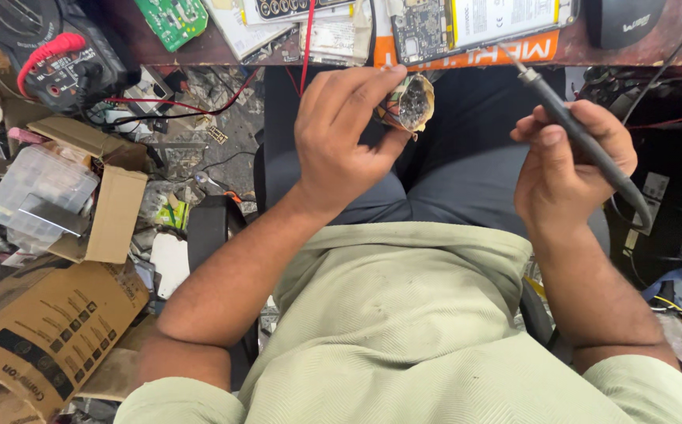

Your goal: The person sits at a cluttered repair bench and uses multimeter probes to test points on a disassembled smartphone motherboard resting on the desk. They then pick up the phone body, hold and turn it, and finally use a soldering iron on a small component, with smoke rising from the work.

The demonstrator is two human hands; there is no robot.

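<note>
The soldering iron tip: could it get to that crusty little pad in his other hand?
Probably yes: the right hand holds the soldering iron, and the left hand holds the small pad nearby with nothing between.

Along the near edge of the tabletop (200, 53), a green circuit board (172, 19) is seen towards the left, with an opened phone (474, 22) showing its board and battery laid on an orange strip towards the right. A dark rounded device (623, 21) is placed near the tabletop's right corner. Beyond the left corner, a black multimeter (51, 59) with a coiled red lead is set among clutter. On the floor below it, a clear plastic box (35, 192) is rested in an open cardboard carton (109, 212), and a larger printed cardboard box (43, 334) is laid nearer the lower left.
</note>
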